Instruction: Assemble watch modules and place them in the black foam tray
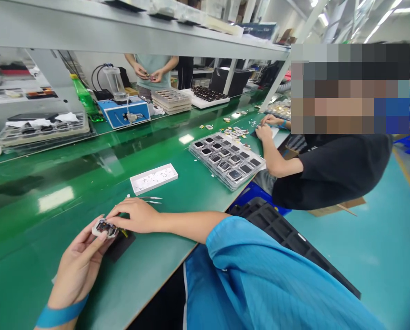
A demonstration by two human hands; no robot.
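Note:
My left hand (pixel 83 256) is closed around a small white watch case (pixel 103 228), with its open side and dark inner parts facing up. The fingers of my right hand (pixel 134 215) are pinched at the right edge of that case. A yellow strip (pixel 124 232) shows just under the right fingertips; what it joins to is hidden. Below the case lies a dark flat pad (pixel 120 248) on the bench. Metal tweezers (pixel 153 200) rest behind my right hand, close to a shallow white tray (pixel 153 179) holding tiny pieces.
A clear tray of watch cases (pixel 227 160) sits at right, with loose small parts (pixel 237 132) behind it. Beside it a co-worker's hands (pixel 265 130) work. At the back stand a blue device (pixel 125 112) and green bottle (pixel 84 98). A shelf (pixel 139 34) runs overhead.

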